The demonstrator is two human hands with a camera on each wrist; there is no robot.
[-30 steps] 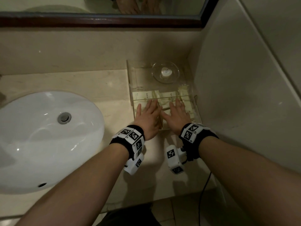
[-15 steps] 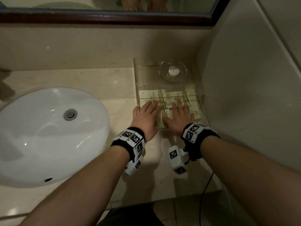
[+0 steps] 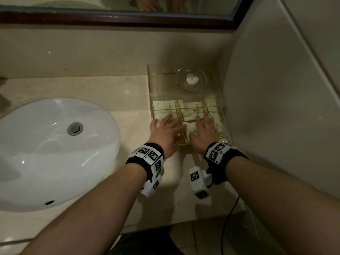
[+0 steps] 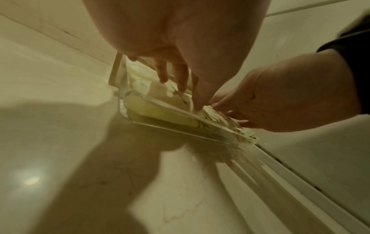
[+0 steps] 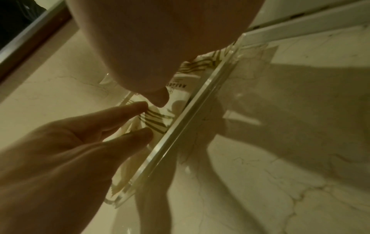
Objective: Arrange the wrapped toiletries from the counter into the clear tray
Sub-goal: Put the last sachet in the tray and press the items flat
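While pressing down on the cream paper-wrapped toiletries with brown line markings (image 3: 185, 111), laid in rows across the near half of the clear acrylic tray (image 3: 150, 89), spread the load through flat fingers rather than through the tips. Left hand (image 3: 165, 133) and right hand (image 3: 204, 131) both lie palm-down on the packets, side by side, fingers straight and fanned, grasping nothing. Reads as a last squaring-up, with no packet seen loose on the beige marble counter (image 3: 92, 92).

To do it well: nudge the rows toward the tray's far divider and outward to both side walls, lightly, so the soft wrappers slide instead of crumpling or riding up over one another. Check the right near corner, where packet ends seem to poke past the rim in the left wrist view (image 4: 250, 137); tuck those in first.

Little room on the right: tray close against the pale side wall (image 3: 276, 107), so work that hand straight up and back, not sideways. Beyond the packets, in the tray's far half, a round glass dish holding a small white disc (image 3: 191, 80); stop short of it. Near rim close to the counter's front edge, so press downward without dragging the tray nearward. Open counter to the left, then the white oval basin (image 3: 46, 153), well apart.
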